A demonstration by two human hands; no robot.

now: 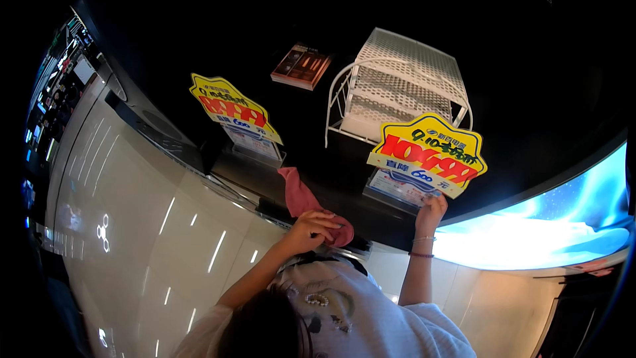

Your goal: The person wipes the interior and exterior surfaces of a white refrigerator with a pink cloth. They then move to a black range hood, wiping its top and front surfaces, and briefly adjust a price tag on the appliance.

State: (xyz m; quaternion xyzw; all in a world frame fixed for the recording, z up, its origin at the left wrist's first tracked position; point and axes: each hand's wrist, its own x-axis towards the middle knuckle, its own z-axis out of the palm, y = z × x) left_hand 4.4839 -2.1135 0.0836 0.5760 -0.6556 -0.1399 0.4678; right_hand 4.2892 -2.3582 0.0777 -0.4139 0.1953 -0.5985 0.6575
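My left hand (310, 231) holds a pink cloth (303, 191) near the front edge of a black display counter (318, 154). The cloth's loose end reaches forward over the surface. With its fingertips, my right hand (431, 210) grips the lower right edge of a clear sign holder (392, 191). Rising from this holder is a yellow star-edged price sign (430, 154) with red and blue print and handwriting. Farther left, a similar yellow price sign (236, 107) stands in its own clear holder (256, 149).
Behind the right sign stands a white wire rack (397, 74) with perforated shelves. A stack of brochures (300, 66) lies to its left. A bright blue screen (536, 228) is at the right. Glossy tiled floor (164, 228) stretches away on the left.
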